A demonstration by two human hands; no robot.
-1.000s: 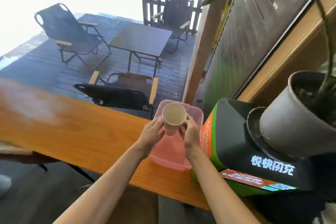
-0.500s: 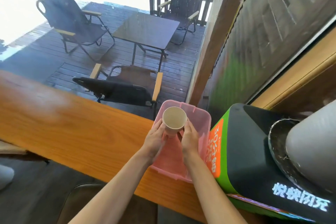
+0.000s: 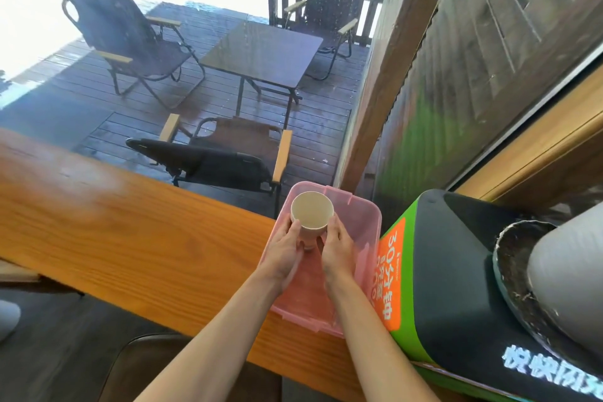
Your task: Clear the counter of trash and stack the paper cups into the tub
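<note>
Here, a cream paper cup (image 3: 311,215) is gripped between two bare hands, its open mouth tilted toward the camera, over the inside of a pink translucent tub (image 3: 362,232). The left hand (image 3: 283,257) is pressed against the cup's left side and the right hand (image 3: 337,250) against its right, the fingers of both wrapped around its lower half. Whether the cup's base touches the tub floor cannot be told. The tub is set on a long wooden counter (image 3: 130,238), just beside a green and black box (image 3: 456,287) printed with orange lettering. A grey plant pot (image 3: 567,274) is seen resting on that box at far right. Beyond the counter, folding chairs (image 3: 130,39) and a dark table (image 3: 264,55) are seen on a wet deck.
</note>
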